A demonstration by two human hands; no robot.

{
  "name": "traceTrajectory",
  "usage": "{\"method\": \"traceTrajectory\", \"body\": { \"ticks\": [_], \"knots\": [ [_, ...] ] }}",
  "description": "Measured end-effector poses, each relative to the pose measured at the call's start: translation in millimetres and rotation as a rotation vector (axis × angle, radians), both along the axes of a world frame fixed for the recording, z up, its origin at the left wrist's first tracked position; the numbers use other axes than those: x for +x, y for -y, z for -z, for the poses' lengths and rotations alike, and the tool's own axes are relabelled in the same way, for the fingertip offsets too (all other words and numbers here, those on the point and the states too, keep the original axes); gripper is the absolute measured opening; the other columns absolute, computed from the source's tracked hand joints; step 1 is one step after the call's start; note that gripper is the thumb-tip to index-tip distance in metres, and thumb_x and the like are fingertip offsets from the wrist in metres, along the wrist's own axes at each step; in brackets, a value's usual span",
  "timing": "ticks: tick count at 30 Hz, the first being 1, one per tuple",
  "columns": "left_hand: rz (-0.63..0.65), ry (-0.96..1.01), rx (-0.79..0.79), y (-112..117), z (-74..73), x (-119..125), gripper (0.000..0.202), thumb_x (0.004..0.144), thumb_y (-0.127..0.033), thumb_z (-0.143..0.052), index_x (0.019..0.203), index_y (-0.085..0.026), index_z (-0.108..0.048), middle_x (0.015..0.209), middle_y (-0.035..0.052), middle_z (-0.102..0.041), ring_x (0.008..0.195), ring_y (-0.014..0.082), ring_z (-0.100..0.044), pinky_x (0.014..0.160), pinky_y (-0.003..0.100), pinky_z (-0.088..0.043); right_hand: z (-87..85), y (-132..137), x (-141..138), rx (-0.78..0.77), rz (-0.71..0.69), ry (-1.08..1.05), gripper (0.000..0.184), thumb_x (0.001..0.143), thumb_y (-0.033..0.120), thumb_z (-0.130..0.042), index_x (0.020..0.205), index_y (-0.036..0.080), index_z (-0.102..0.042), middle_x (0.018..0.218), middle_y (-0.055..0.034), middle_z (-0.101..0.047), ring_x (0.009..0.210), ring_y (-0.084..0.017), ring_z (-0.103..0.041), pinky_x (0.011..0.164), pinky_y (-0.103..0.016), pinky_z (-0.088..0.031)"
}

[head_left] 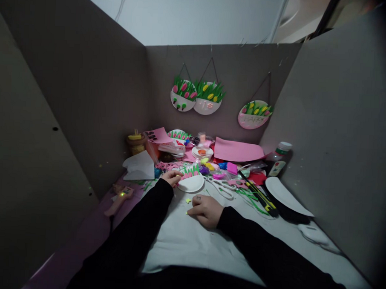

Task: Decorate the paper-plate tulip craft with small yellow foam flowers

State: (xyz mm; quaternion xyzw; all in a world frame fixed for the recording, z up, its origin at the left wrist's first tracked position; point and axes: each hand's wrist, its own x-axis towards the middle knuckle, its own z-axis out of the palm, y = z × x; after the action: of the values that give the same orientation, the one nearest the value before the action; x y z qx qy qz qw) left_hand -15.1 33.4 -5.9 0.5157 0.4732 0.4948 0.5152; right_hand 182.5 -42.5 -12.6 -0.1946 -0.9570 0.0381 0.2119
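Observation:
A half-covered white paper plate (191,185) with pink tulips and green leaves lies in the middle of the table. My left hand (172,177) grips its left edge, fingers on top of the rim. Closer to me, my right hand (207,211) is curled, with thumb and index finger together at a tiny yellow piece (187,213) on the table; the other fingers are folded under. Just beyond that fingertip lies a small yellow-green flower shape (188,200).
White scissors (221,188) and a black-yellow utility knife (264,201) lie right of the plate. A glue gun (118,201) with a lit light is at left. Colourful clay packs (232,168) and pink sheets (239,150) crowd the back; decorated plates (207,106) hang on the partition.

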Motion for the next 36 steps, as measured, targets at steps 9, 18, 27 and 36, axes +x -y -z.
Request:
{"method": "traceTrajectory", "body": {
  "ticks": [9,18,27,36],
  "knots": [
    [0.007,-0.002,-0.008,-3,2.7,0,0.016,0.063,-0.020,-0.063,0.076,-0.011,-0.060,0.037,-0.0079,-0.040,0.028,0.0037,-0.032,0.033,0.017,-0.021,-0.6,0,-3,0.013,0.042,0.028,0.029,0.077,0.016,-0.049,0.099,0.025,-0.064,0.076,-0.0031,-0.053,0.073,-0.015,-0.048,0.062,-0.025,-0.036],
    [0.019,0.008,0.022,-1,2.3,-1,0.015,0.062,-0.019,-0.060,0.075,-0.011,-0.060,0.037,-0.0077,-0.040,0.029,0.0041,-0.032,0.033,0.017,-0.022,-1.4,-5,5,-0.028,0.069,-0.080,0.030,0.065,0.006,-0.047,0.082,0.019,-0.067,0.071,-0.0034,-0.052,0.069,-0.015,-0.049,0.064,-0.025,-0.039],
    [0.003,-0.013,0.026,1,1.7,0,0.017,0.062,-0.020,-0.061,0.076,-0.011,-0.061,0.040,-0.0076,-0.042,0.029,0.0031,-0.032,0.034,0.017,-0.022,-0.4,-4,6,-0.008,0.072,-0.004,0.036,0.068,0.009,-0.047,0.097,0.022,-0.064,0.078,-0.0034,-0.055,0.073,-0.016,-0.051,0.065,-0.025,-0.040],
    [0.010,-0.028,0.015,1,0.8,0,0.017,0.063,-0.021,-0.060,0.077,-0.011,-0.061,0.039,-0.0070,-0.042,0.030,0.0040,-0.033,0.034,0.017,-0.022,0.9,-3,3,-0.019,0.019,0.018,0.041,0.068,0.009,-0.046,0.103,0.022,-0.062,0.078,-0.0036,-0.053,0.075,-0.016,-0.049,0.066,-0.026,-0.039]
  ]
}}
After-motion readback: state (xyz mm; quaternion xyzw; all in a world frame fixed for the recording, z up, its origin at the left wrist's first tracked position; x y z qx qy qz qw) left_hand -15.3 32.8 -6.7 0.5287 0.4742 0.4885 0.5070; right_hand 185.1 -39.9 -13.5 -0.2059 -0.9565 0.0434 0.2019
